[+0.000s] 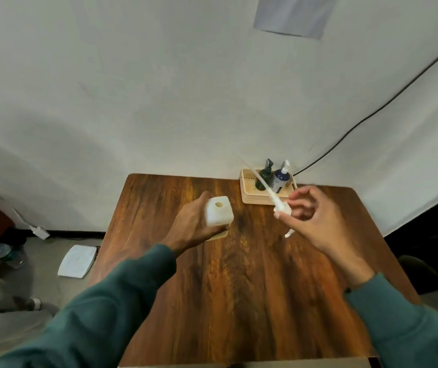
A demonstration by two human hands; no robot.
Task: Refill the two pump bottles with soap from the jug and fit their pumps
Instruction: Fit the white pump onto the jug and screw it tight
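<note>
Left hand (pixel 194 221) grips an uncapped white bottle (pixel 219 212) standing on the table (pixel 239 288); right hand (pixel 316 219) pinches a loose pump (pixel 281 207) just beside it.

The bottle stands in the far half of the table, with bare wood stretching toward the near edge. The pump's tube (pixel 261 183) slants up and away over a wooden tray (pixel 249 193) at the far edge against the wall, where a dark green bottle (pixel 264 176) and a blue bottle (pixel 281 179) stand touching. A black cable (pixel 372 112) runs up the wall behind them. On the floor to the left lie a water bottle (pixel 2 252) and a white sheet (pixel 78 261).
</note>
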